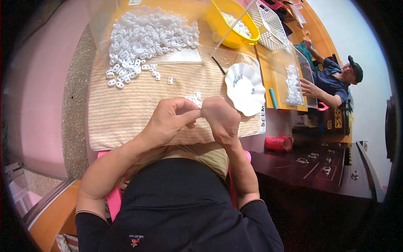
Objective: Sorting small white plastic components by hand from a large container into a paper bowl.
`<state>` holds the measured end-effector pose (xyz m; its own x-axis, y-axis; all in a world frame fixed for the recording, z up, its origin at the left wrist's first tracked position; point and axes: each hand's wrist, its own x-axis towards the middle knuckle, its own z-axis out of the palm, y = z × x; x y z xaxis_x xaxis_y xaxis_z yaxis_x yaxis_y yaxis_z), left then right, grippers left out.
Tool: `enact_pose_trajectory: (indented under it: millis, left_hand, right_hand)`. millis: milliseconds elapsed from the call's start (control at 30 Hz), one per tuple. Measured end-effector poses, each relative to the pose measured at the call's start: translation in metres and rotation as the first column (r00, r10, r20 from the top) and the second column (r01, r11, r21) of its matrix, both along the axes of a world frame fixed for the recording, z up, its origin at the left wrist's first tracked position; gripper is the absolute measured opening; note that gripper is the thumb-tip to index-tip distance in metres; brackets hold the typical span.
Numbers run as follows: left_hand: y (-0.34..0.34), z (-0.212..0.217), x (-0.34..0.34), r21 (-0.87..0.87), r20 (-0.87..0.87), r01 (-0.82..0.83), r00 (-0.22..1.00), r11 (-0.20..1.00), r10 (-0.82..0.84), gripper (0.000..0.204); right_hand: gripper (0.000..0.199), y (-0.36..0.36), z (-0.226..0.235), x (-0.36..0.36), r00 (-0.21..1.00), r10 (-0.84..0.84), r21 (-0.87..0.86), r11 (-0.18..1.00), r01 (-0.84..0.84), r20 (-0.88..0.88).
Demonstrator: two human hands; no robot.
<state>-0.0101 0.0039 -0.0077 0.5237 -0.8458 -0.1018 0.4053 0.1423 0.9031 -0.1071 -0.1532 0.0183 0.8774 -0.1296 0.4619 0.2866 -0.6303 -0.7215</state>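
My left hand (170, 122) and my right hand (221, 121) meet over a striped cloth (119, 122) at the table's near side. The left thumb and index finger are pinched together, touching the fingertips of my right hand. Whatever they hold is too small or hidden to make out. The right hand is curled and slightly blurred. Just beyond the fingertips lie a few small white two-hole plastic pieces (194, 99). A large heap of such pieces (151, 35) spreads from a clear bin farther away. To the right, a white wavy-rimmed dish (247, 103) holds small dark bits.
A thin black stick (218, 66) lies behind the dish. Farther back are a yellow basin (221, 38) and a white perforated basket (268, 27). At right, a co-worker's hand (310, 89) reaches to another clear bin (290, 84). A red cup (278, 143) lies on a dark surface.
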Motion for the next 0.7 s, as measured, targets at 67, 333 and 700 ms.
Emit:
enact_pose_trajectory:
  millis: [67,333,700]
  left_hand:
    - [0.0,-0.001,0.0,-0.006,-0.027,0.013,1.0,1.0,-0.013,0.015]
    - [-0.002,-0.006,0.0,0.009,-0.062,-0.031,0.998,0.999,0.032,0.016]
    - [-0.001,-0.008,0.002,0.025,-0.118,-0.031,0.992,0.999,0.034,0.019]
  right_hand:
    - [0.011,-0.002,-0.001,-0.002,0.999,-0.035,0.131,0.991,0.04,-0.041]
    - [0.014,-0.088,-0.013,-0.008,0.849,-0.509,-0.025,0.859,0.511,-0.142]
    - [0.011,-0.13,-0.021,-0.016,0.841,-0.533,-0.344,0.809,0.477,-0.086]
